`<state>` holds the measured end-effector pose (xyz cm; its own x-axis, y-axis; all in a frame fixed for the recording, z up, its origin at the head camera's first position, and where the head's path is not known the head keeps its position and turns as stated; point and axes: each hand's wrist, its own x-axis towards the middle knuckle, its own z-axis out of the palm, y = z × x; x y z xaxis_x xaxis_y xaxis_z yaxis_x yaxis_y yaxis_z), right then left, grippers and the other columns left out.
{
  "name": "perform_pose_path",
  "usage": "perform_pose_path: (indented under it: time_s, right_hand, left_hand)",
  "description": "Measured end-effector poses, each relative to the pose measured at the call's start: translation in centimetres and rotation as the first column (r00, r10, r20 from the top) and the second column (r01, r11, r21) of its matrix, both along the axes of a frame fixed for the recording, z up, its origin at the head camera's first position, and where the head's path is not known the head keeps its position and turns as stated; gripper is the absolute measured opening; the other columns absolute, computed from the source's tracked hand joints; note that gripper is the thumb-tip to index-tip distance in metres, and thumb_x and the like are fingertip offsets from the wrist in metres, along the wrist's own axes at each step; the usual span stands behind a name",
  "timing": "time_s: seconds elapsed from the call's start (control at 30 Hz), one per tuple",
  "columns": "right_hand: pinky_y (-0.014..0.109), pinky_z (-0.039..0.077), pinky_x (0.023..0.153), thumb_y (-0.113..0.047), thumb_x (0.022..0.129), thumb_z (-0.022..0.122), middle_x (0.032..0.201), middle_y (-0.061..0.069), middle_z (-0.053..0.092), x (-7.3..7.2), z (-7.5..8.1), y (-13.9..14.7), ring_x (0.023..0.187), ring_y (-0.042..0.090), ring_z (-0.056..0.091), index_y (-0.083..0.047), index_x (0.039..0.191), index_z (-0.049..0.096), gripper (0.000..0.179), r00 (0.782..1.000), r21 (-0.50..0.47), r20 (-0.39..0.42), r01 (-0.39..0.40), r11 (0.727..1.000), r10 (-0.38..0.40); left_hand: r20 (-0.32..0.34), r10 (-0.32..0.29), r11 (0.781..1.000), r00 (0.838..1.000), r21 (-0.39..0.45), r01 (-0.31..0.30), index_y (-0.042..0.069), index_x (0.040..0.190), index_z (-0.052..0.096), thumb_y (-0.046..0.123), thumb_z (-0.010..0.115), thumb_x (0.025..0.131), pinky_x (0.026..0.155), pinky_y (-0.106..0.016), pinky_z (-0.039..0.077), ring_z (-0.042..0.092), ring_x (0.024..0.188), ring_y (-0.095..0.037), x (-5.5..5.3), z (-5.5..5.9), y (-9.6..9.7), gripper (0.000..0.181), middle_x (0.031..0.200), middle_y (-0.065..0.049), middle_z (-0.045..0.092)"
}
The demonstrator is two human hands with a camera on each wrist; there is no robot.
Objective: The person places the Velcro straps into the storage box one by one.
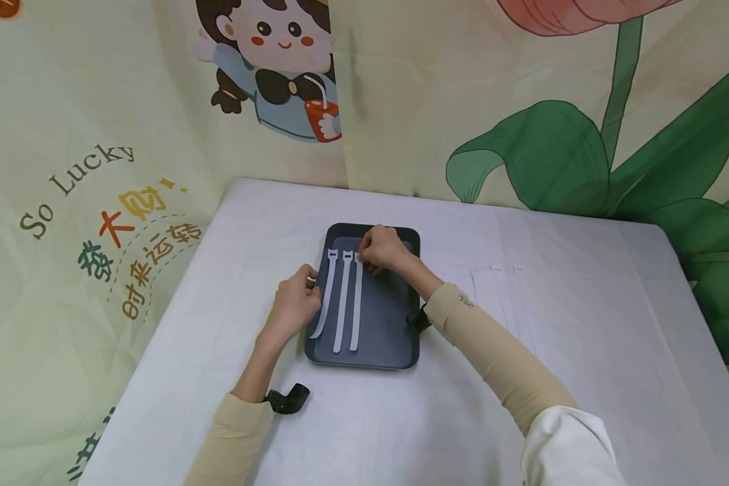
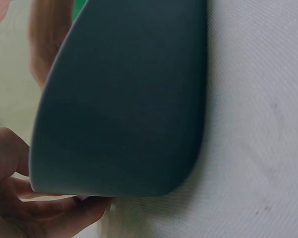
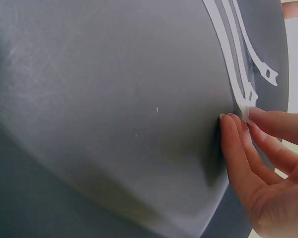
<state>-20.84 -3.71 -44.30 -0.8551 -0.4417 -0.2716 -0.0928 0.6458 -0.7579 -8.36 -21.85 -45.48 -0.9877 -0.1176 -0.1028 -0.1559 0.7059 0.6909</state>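
Observation:
A dark grey tray (image 1: 391, 331) lies on the table, with three white cable straps side by side in its left half. My right hand (image 1: 384, 248) reaches over the tray's far part and pinches the slotted head of the rightmost strap (image 1: 357, 310). In the right wrist view, thumb and fingers meet on that strap (image 3: 227, 54), its tail resting along the tray floor. The middle strap (image 1: 343, 304) lies nearly straight; the left strap (image 1: 325, 300) bends toward the tray wall. At the left rim, my left hand (image 1: 294, 304) holds the tray edge between thumb and fingers.
Three more white straps (image 1: 501, 297) lie faintly visible on the white tablecloth (image 1: 462, 418) right of the tray. A printed cloth backdrop (image 1: 395, 135) hangs behind the table. Each wrist wears a small black camera (image 1: 288, 399).

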Motion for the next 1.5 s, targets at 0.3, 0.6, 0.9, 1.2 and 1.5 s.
perform_pose_path:
  time_s: [0.3,0.6,0.9,1.2,1.5]
  right_hand:
    - [0.034,0.061,0.062,-0.010,0.095,0.072,0.088,0.016,0.074,0.2,-0.3,-0.2,0.068,0.024,0.071,-0.001,0.100,0.076,0.011,0.999,0.060,-0.035,0.004,0.998,-0.002]
    - [0.035,0.061,0.063,-0.009,0.094,0.073,0.087,0.018,0.074,0.0,-0.4,0.1,0.070,0.026,0.073,0.001,0.101,0.075,0.013,1.000,0.053,-0.025,0.010,0.999,-0.008]
    - [0.037,0.062,0.067,-0.011,0.097,0.070,0.094,0.020,0.074,0.1,0.0,1.3,0.079,0.031,0.075,0.001,0.110,0.072,0.018,1.000,0.021,-0.012,-0.010,1.000,0.011]
    - [0.037,0.061,0.066,-0.011,0.098,0.067,0.093,0.022,0.075,1.1,1.4,2.5,0.077,0.033,0.074,0.001,0.112,0.071,0.019,0.999,-0.025,-0.028,-0.034,0.999,0.034]
    - [0.042,0.061,0.070,-0.012,0.097,0.067,0.093,0.020,0.076,2.3,2.0,4.8,0.075,0.033,0.073,-0.001,0.110,0.072,0.018,0.999,-0.125,-0.054,-0.012,0.992,0.005]
  left_hand:
    - [0.001,-0.005,1.000,1.000,0.004,0.005,-0.005,0.123,0.059,0.002,0.050,0.095,0.078,-0.047,0.057,0.070,0.090,-0.034,0.1,0.0,0.0,0.030,0.108,-0.026,0.073]
    - [0.004,-0.007,1.000,1.000,0.005,0.007,-0.005,0.123,0.059,0.003,0.050,0.095,0.080,-0.048,0.057,0.071,0.092,-0.035,0.1,-0.1,0.1,0.030,0.109,-0.026,0.072]
    - [0.009,0.007,1.000,1.000,-0.004,-0.006,-0.004,0.124,0.059,0.004,0.051,0.096,0.078,-0.047,0.057,0.071,0.091,-0.035,-0.2,-0.3,0.4,0.030,0.109,-0.027,0.072]
    - [0.004,0.008,1.000,1.000,-0.002,-0.008,-0.005,0.124,0.059,0.005,0.050,0.095,0.077,-0.047,0.056,0.071,0.091,-0.035,-0.3,-0.3,0.3,0.032,0.108,-0.027,0.073]
    - [0.002,0.002,1.000,1.000,-0.016,-0.002,-0.004,0.135,0.058,0.006,0.050,0.095,0.076,-0.047,0.057,0.071,0.090,-0.036,-0.6,-0.4,0.6,0.042,0.108,-0.029,0.072]
